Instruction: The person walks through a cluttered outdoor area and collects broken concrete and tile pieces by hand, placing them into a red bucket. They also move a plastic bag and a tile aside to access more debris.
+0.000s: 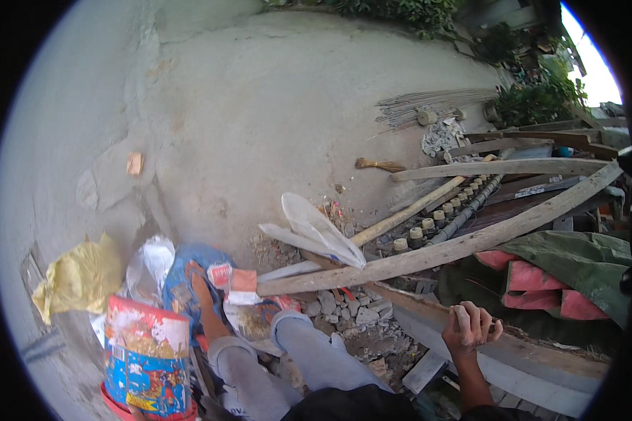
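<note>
Pale concrete ground (239,119) is spreading across the upper view, its dusty surface showing faint cracks. A long, rough-topped board (541,351) is slanting toward the lower right, its side looking flat and grey. Just above, a weathered wooden pole (428,259) is curving toward the upper right. A green tarp (583,249) is lying beyond the board in soft folds, exposing pink patches. Jagged grey rubble (365,316) is lying between the board and the feet, and a squarish orange block (244,281) is resting nearby.

Among the containers, a round, red-rimmed plastic tub (147,379) is standing at the lower left, wearing a blue picture label; its contents are staying unclear. A crumpled yellow bag (81,277) is slumping behind it.

The right hand (467,328), grey with dust, is curling its fingers at the board's upper edge; whether they are gripping it, I cannot tell. The left hand (135,414) is barely showing at the tub's base, its grasp hidden.
</note>
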`<action>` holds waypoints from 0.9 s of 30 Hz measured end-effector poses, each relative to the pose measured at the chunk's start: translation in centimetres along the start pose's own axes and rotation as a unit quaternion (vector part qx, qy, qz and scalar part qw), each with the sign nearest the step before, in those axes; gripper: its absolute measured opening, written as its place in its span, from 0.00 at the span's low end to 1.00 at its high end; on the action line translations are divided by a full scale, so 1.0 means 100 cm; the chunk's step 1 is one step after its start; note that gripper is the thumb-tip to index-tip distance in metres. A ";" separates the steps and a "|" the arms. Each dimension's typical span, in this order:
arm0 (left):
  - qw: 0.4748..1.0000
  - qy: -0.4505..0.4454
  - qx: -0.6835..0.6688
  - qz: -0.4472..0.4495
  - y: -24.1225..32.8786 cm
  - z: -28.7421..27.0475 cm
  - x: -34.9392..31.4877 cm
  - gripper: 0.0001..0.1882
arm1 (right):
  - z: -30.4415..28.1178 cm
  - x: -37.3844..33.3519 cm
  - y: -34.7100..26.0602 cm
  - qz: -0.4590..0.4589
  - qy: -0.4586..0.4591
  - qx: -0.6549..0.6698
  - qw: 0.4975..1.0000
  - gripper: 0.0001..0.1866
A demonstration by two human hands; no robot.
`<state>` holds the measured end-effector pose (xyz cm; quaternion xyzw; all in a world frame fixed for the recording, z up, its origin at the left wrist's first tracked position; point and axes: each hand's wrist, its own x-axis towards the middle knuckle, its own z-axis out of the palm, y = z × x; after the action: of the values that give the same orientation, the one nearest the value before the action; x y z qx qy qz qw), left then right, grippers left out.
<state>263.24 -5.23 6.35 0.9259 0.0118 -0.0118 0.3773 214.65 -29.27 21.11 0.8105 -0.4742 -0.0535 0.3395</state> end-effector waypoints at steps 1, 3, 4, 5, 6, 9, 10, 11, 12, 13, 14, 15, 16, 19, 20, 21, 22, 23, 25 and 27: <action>0.998 -0.016 0.051 0.017 -0.005 0.015 0.019 0.24 | 0.001 0.005 -0.002 0.021 0.017 0.001 1.000 0.08; 0.987 -0.040 0.149 0.045 -0.015 0.025 0.056 0.24 | 0.006 0.013 -0.005 0.040 -0.028 -0.004 0.999 0.08; 0.977 -0.048 0.198 0.057 -0.025 0.017 0.075 0.24 | 0.010 0.015 -0.007 0.047 -0.002 -0.017 0.999 0.08; 0.964 -0.051 0.251 0.067 -0.038 -0.002 0.092 0.24 | 0.010 0.015 -0.007 0.036 -0.038 -0.041 0.998 0.08; 0.949 -0.051 0.303 0.076 -0.051 -0.021 0.109 0.25 | 0.006 0.015 -0.004 0.040 -0.047 -0.044 0.997 0.08; 0.877 -0.057 0.452 0.149 -0.077 -0.061 0.167 0.25 | 0.006 0.019 -0.005 0.089 -0.064 -0.027 0.994 0.12; 0.822 -0.056 0.534 0.191 -0.078 -0.059 0.183 0.26 | 0.005 0.022 -0.005 0.104 -0.090 -0.032 0.990 0.12; 0.720 -0.032 0.647 0.248 -0.073 -0.046 0.203 0.25 | 0.000 0.027 -0.006 0.113 -0.089 -0.025 0.989 0.12; 0.600 0.009 0.741 0.300 -0.062 -0.030 0.219 0.24 | -0.003 0.033 -0.008 0.150 -0.105 -0.020 0.983 0.12; 0.461 0.052 0.818 0.339 -0.040 -0.013 0.240 0.23 | -0.008 0.041 -0.010 0.176 -0.107 -0.011 0.978 0.13; 0.465 0.030 0.845 0.263 -0.017 0.014 0.253 0.21 | -0.010 0.051 -0.012 0.200 -0.115 -0.005 0.973 0.13; 0.579 0.007 0.775 0.253 0.016 0.047 0.267 0.21 | -0.010 0.063 -0.016 0.255 -0.123 0.015 0.959 0.13; 0.687 -0.015 0.680 0.256 0.047 0.083 0.274 0.21 | -0.006 0.075 -0.021 0.307 -0.100 0.028 0.946 0.12; 0.813 -0.065 0.489 0.310 0.134 0.232 0.267 0.21 | 0.062 0.116 -0.054 0.490 0.004 0.245 0.837 0.08; 0.824 -0.081 0.447 0.338 0.161 0.289 0.259 0.22 | 0.102 0.127 -0.072 0.539 0.058 0.349 0.765 0.07; 0.834 -0.098 0.403 0.364 0.183 0.352 0.249 0.22 | 0.155 0.137 -0.094 0.542 0.030 0.369 0.755 0.08; 0.839 -0.117 0.363 0.389 0.203 0.417 0.238 0.22 | 0.216 0.144 -0.119 0.538 0.018 0.401 0.741 0.09; 0.839 -0.136 0.324 0.415 0.223 0.480 0.228 0.22 | 0.283 0.152 -0.146 0.579 -0.021 0.449 0.680 0.09; 0.822 -0.175 0.257 0.476 0.272 0.597 0.205 0.22 | 0.405 0.160 -0.201 0.593 -0.114 0.448 0.660 0.10; 0.793 -0.233 0.204 0.525 0.324 0.691 0.179 0.23 | 0.493 0.162 -0.248 0.541 -0.280 0.443 0.657 0.15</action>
<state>281.23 -76.42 -20.97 0.8144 -0.5671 -0.0291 0.1196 221.47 -59.00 -27.59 0.4116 -0.8692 0.1324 -0.2399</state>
